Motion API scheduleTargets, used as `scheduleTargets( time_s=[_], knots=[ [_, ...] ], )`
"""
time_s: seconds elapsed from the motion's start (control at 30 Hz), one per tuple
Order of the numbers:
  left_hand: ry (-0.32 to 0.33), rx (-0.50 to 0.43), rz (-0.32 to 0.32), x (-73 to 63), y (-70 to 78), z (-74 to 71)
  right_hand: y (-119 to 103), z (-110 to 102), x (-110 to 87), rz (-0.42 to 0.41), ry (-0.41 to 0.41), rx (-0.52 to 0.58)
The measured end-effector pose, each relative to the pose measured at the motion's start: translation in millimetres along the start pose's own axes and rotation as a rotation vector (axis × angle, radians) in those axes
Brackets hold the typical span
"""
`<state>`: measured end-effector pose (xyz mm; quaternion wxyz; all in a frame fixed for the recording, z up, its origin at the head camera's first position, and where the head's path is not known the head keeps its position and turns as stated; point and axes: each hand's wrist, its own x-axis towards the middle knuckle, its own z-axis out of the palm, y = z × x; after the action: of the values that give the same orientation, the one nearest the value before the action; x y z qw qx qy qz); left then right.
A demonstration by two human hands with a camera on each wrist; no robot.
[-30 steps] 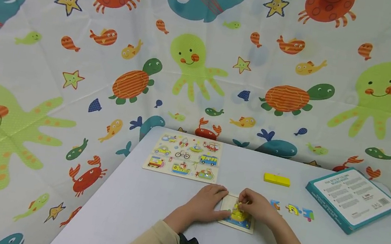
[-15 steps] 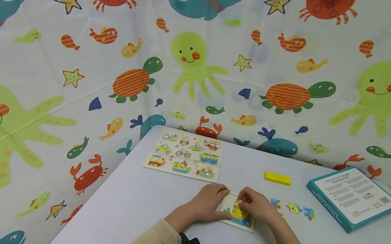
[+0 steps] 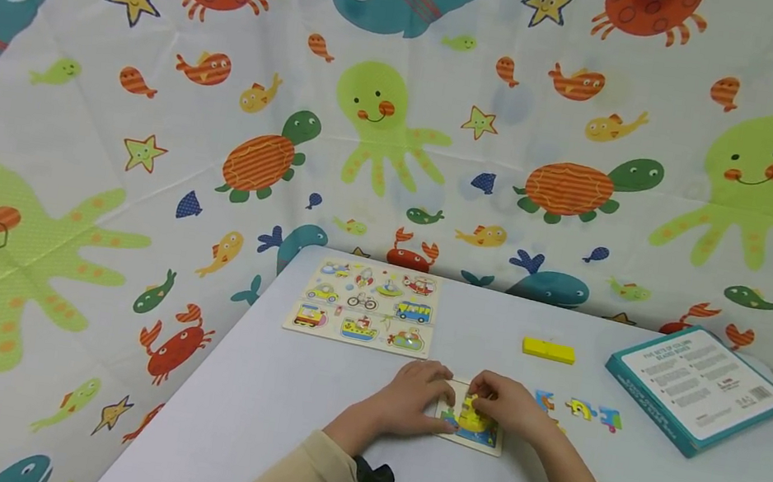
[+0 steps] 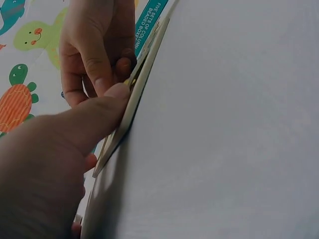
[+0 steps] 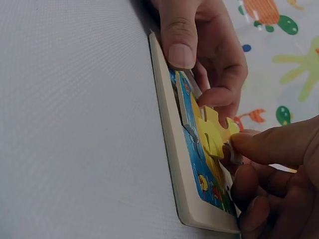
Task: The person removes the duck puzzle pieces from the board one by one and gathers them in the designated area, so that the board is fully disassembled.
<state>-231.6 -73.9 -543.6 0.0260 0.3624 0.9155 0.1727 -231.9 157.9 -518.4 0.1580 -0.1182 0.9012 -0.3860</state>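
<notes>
We see the right hand (image 3: 507,407) pinching a yellow puzzle piece (image 5: 212,131) over the puzzle board (image 5: 172,149) on the tabletop (image 3: 240,419). Fingertips hide its end; we can't tell whether it touches the board. The left hand (image 3: 411,401), relaxed, covers one side.

The right hand (image 3: 510,405) partly hides the small puzzle board (image 3: 476,445); fine print of the box (image 3: 701,392) is unreadably tiny.

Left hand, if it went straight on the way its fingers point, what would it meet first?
Most likely the right hand, which pinches a yellow jigsaw piece over the wooden jigsaw tray, though their difference in height is hard to judge.
</notes>
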Motion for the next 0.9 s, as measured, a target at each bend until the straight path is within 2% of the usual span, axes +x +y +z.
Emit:
scheduleTargets(
  time_s=[0.27,0.33,0.43,0.53,0.6,0.77,0.9],
  knots=[
    [0.013,-0.011,0.066,-0.5,-4.9,2.6,-2,0,-1.6,-0.001,-0.009,-0.014],
    [0.044,-0.003,0.128,-0.6,-5.7,2.4,-2,1,-2.2,-0.005,-0.011,-0.023],
    [0.088,0.031,0.264,-1.0,-5.3,0.2,-2,1,-2.8,-0.009,-0.013,-0.033],
    [0.093,0.072,0.354,-2.0,-4.3,-2.9,-2,1,-2.2,-0.004,-0.017,-0.029],
    [0.070,0.089,0.360,-2.5,-3.0,-5.3,-1,0,-1.3,-0.005,-0.018,-0.006],
    [0.000,0.084,0.302,-2.1,-0.7,-8.3,0,-4,-0.5,-0.014,-0.015,0.081],
    [0.013,0.076,0.290,-0.9,-0.2,-5.6,0,-7,-0.7,0.006,-0.008,0.144]
  ],
)
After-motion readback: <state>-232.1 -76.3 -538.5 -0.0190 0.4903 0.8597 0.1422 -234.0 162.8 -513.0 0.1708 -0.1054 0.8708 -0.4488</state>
